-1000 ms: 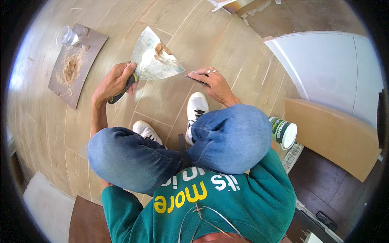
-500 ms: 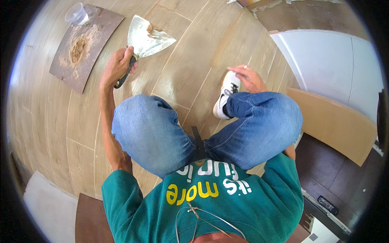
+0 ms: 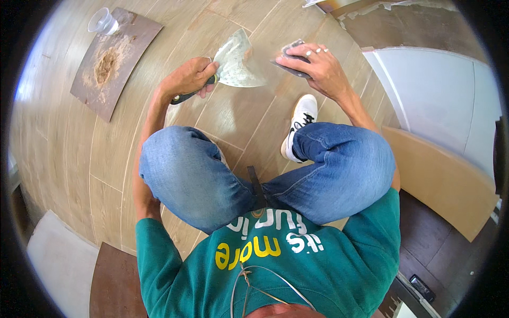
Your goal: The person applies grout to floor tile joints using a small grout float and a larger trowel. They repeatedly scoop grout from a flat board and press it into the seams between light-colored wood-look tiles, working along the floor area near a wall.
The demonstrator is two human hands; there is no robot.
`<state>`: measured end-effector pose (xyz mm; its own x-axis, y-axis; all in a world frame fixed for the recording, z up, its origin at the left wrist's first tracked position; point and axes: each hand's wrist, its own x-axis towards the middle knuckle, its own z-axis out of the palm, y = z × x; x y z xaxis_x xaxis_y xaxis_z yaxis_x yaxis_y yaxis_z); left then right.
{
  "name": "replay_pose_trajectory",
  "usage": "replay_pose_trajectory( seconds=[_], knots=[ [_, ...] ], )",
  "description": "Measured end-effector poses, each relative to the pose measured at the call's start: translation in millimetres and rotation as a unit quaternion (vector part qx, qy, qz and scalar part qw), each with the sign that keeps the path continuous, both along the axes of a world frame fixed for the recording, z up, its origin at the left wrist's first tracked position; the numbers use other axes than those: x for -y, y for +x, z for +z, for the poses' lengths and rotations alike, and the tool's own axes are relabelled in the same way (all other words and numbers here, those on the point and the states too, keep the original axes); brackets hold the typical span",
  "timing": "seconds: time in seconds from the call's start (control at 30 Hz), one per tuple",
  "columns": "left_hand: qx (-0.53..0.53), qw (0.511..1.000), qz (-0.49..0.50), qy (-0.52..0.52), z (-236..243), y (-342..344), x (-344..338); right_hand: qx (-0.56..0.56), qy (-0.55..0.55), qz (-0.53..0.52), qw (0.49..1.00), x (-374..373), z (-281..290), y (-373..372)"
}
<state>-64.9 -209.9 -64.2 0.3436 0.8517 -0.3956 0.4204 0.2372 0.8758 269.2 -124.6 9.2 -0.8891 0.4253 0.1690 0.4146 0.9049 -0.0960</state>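
Observation:
My left hand is closed round the dark handle of a wide putty knife. Its broad pale blade points right, held over the wood-look floor, with smears on its face. Across from it, my right hand grips a dark grey flat pad, slightly blurred, with white spots on the fingers. A gap separates the pad from the blade's tip. To the left lies a brown board bearing a heap of tan powder. A clear plastic cup stands at its far end.
My white shoe is planted below my right hand, between my bent knees. Pale panels and a tan board lie along the right. Behind me on the left are a white sheet and a brown board.
My left hand has moved right with the putty knife, toward the middle. My right hand has risen from beside the shoe, and the dark pad now shows in it.

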Motion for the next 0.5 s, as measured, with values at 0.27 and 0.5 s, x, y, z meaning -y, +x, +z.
replay_pose_trajectory(
  seconds=[0.27,0.5],
  knots=[
    [-0.042,0.994,-0.082,-0.053,37.8,43.5,-60.1,0.006,-0.014,0.075,0.997,-49.9,-6.0,24.8],
    [-0.041,0.995,-0.052,-0.074,1.7,51.6,-85.5,0.071,-0.186,0.068,0.978,-71.8,-36.7,112.1]
  ],
)
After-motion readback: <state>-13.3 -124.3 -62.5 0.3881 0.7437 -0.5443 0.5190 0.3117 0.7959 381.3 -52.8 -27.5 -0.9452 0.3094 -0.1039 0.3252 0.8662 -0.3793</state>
